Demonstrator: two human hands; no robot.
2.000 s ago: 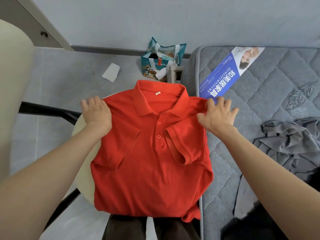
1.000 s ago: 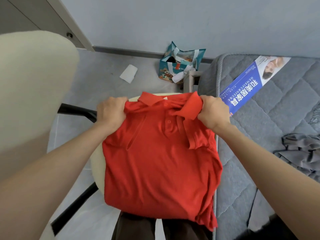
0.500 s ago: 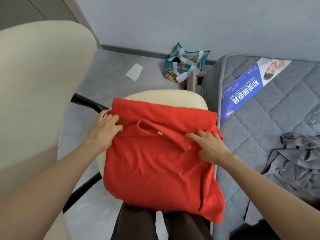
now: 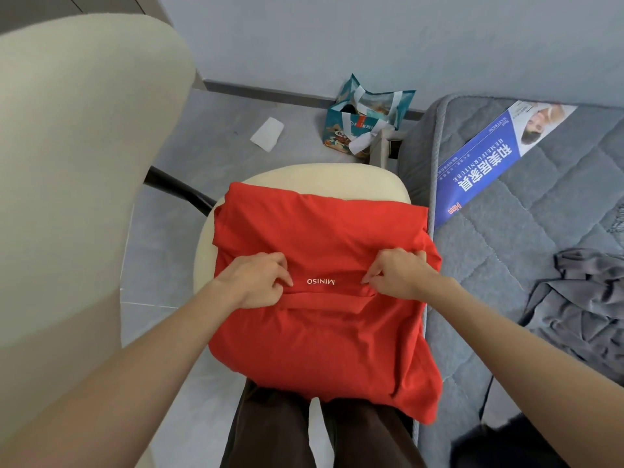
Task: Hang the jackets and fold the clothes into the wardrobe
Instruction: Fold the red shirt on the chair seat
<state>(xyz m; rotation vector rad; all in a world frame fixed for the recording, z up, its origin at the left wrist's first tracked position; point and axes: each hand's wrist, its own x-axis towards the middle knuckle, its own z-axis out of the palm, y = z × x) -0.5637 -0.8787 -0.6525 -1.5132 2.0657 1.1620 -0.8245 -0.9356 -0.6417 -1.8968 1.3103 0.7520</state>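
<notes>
Cream chair seat, folded red shirt, left hand and right hand pinching it

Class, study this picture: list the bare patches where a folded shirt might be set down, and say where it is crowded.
Free: the mattress between the blue leaflet and the grey garment; the floor between the white paper and the chair seat. Crowded: the seat, nearly covered by the red shirt; only its far rim is bare.
</notes>
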